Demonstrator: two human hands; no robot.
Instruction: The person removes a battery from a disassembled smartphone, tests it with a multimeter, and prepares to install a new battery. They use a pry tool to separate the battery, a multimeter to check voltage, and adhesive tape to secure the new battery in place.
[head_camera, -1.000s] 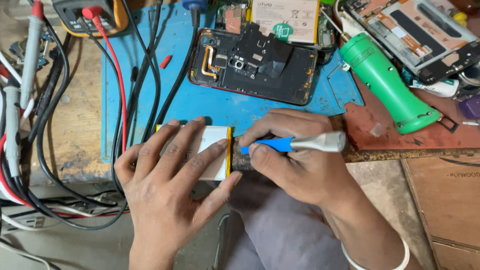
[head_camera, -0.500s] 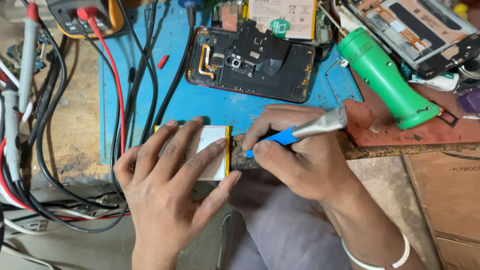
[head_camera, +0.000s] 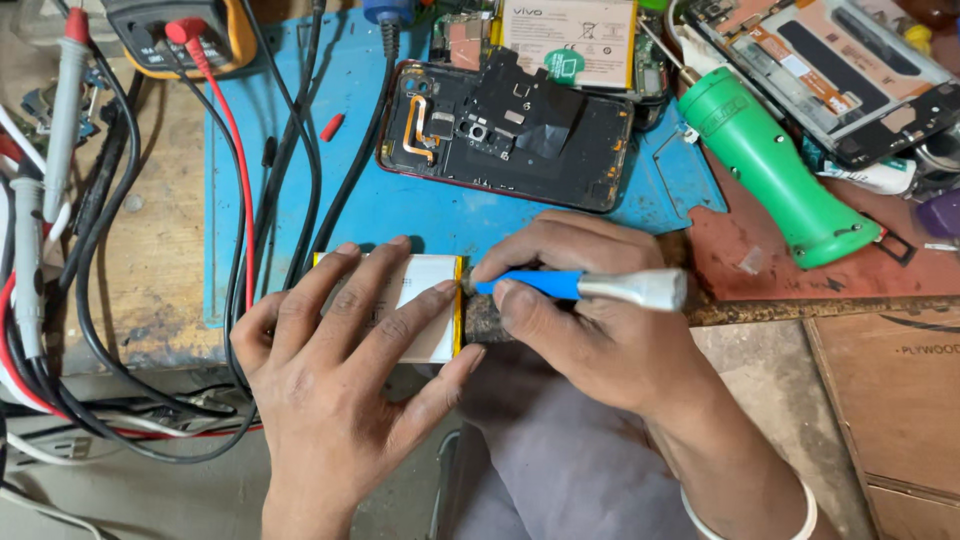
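flat white battery pack (head_camera: 415, 300) with yellow edging, lying at the near edge of the blue mat (head_camera: 400, 215) on the tabletop (head_camera: 150, 300), part of it jutting past the edge toward the lap. left hand (head_camera: 340, 385) spread flat over it, fingers splayed and pressing down, thumb hooked under the near corner; pinned rather than gripped. right hand (head_camera: 590, 320) curled tight round a blue-handled tool (head_camera: 590, 286) with a silver end, tip set against the pack's yellow right edge, just beside the left fingertips. hands close together, nearly touching at that edge. likely light and thin, stiff only up to a point: a soft pouch that would probably bend or dent under a hard point, so best held by the broad flat face and the long edges, never squeezed at a corner or prised in the middle. smooth wrapper, probably a bit slippery on the mat, hence the flat palm. beyond it, an opened black phone body (head_camera: 505, 135) with an orange flex strip, a green cylindrical tool (head_camera: 775, 170) lying to the right, another stripped phone frame (head_camera: 830, 70) at the far right corner. to the left, a tangle of black and red cables (head_camera: 250, 190) running up to a yellow meter (head_camera: 185, 35).
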